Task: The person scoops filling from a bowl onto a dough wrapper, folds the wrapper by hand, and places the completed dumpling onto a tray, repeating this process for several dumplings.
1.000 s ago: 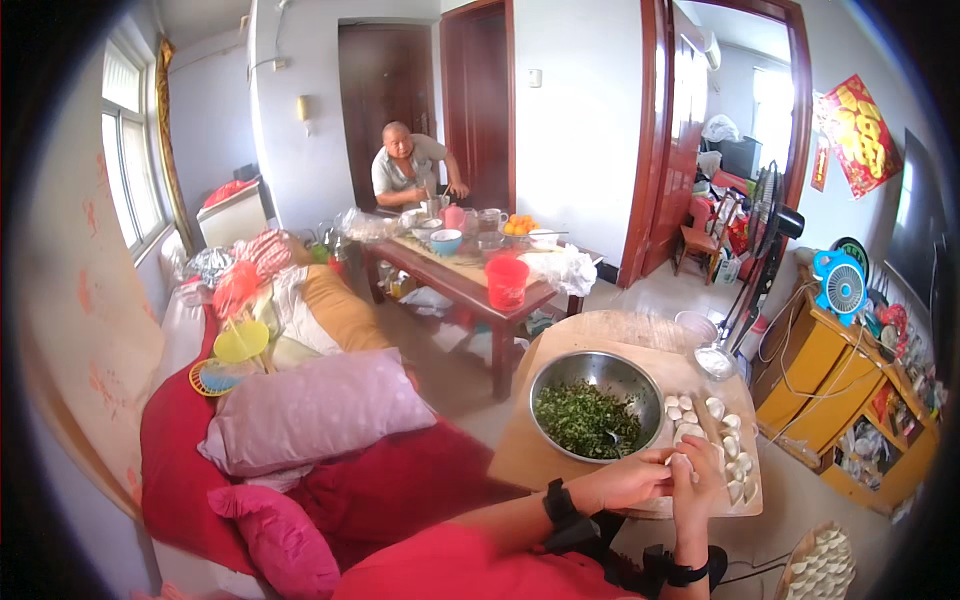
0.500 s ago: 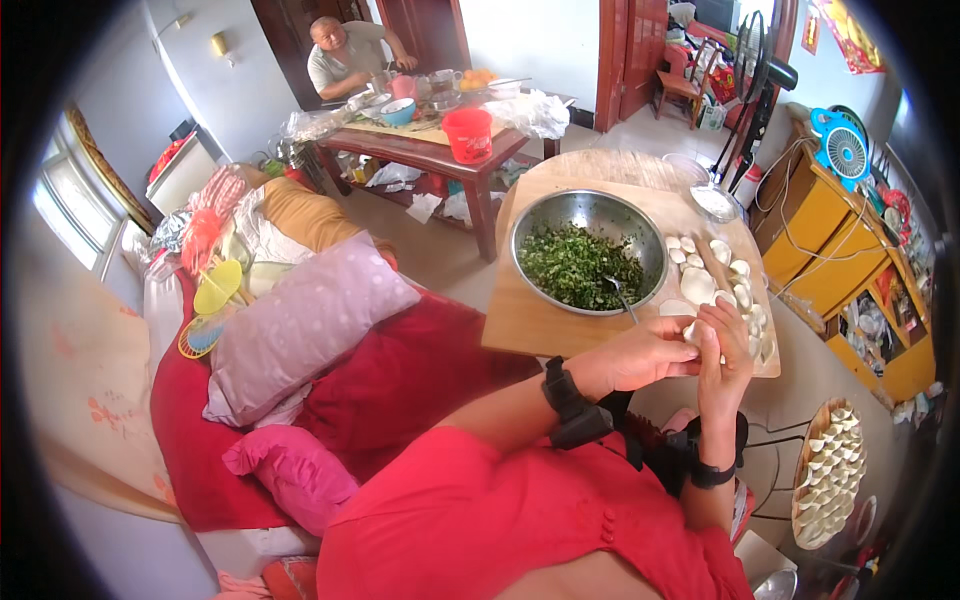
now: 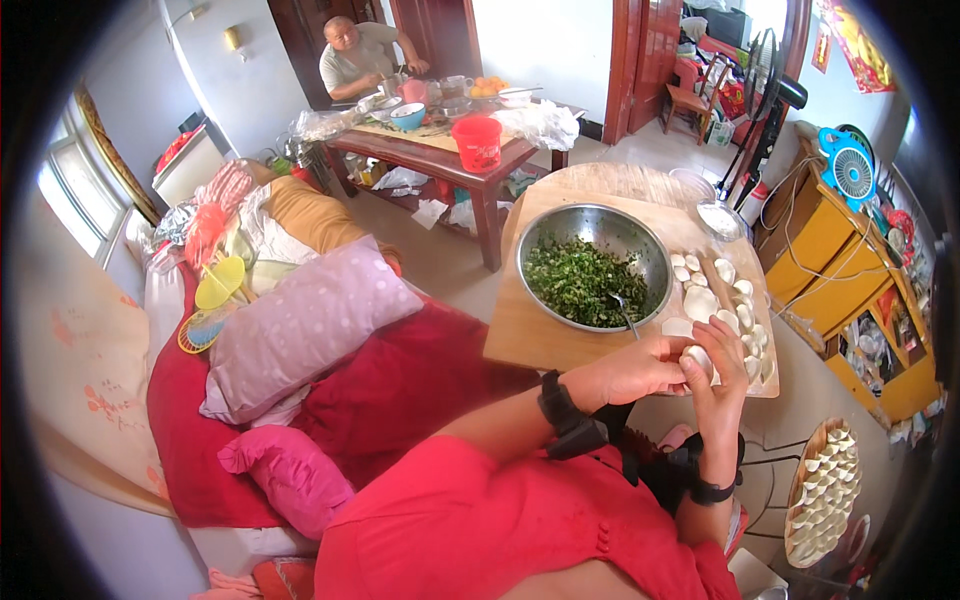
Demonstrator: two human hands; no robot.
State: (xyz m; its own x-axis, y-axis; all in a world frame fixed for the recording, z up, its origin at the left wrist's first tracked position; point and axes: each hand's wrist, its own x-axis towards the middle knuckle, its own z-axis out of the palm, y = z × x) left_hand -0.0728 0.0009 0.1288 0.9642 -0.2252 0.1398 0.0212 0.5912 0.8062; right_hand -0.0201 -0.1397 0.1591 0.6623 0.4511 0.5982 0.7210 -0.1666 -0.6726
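Observation:
Between my two hands is a pale dumpling [image 3: 699, 360], held over the near edge of the wooden board [image 3: 530, 335]. My left hand [image 3: 648, 368] has its fingers closed at the dumpling's left side. My right hand [image 3: 722, 368] curls round it from the right, thumb against the dough. Beyond my hands sits a metal bowl [image 3: 650, 238] of chopped green filling [image 3: 580, 282], a spoon [image 3: 625, 313] resting in it. Right of the bowl lie flat dough wrappers [image 3: 700, 302], small dough pieces [image 3: 682, 265], a rolling pin [image 3: 715, 272] and several shaped dumplings [image 3: 757, 345].
A round tray of dumplings [image 3: 825, 490] stands low at the right. Past the board are a dish of flour [image 3: 720, 220] and a standing fan [image 3: 765, 80]. A red-covered bed [image 3: 420, 360] is on the left. Someone sits [image 3: 360, 60] behind a far table [image 3: 450, 180].
My right fingers have lifted and spread slightly, so more of the dumpling shows. The whole view has shifted a little; the bowl and board stay in place.

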